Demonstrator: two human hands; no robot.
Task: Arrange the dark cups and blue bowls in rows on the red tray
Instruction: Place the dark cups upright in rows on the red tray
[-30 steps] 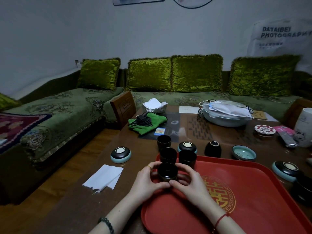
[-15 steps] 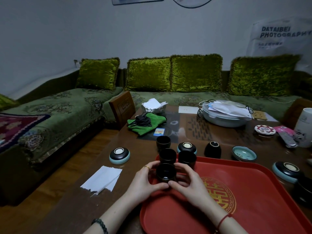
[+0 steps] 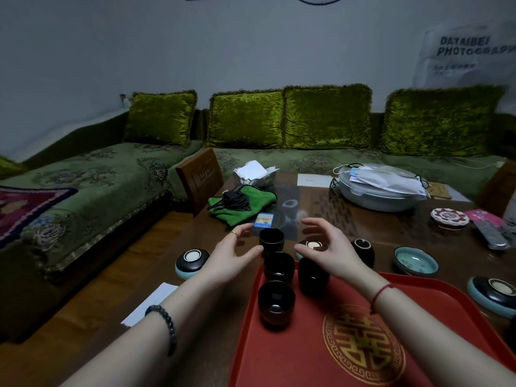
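On my feed both hands hover over the far left corner of the red tray (image 3: pixel 279 364), and neither holds anything. The left hand (image 3: pixel 233 251) has its fingers wide and loosely bent, thumb pointing at a far dark cup (image 3: pixel 271 241) that stands on the wooden table (image 3: pixel 391 219) just beyond the tray's rim; I cannot tell whether the thumb tip touches it. The right hand (image 3: pixel 331 251) mirrors it on the other side, fingers wide and relaxed, thumb apart from that cup. Three more dark cups stand upright on the tray: a back cup (image 3: pixel 279 268), a side cup (image 3: pixel 311 277) just beside it to the right, and a front cup (image 3: pixel 276 303) nearest me. The blue bowls all sit on the table, off the tray: a left bowl (image 3: pixel 192 262) upside down, a hidden bowl (image 3: pixel 314 245) partly behind the right hand, an upright bowl (image 3: pixel 416 261), and a right bowl (image 3: pixel 492 293) upside down near the tray's far right corner.
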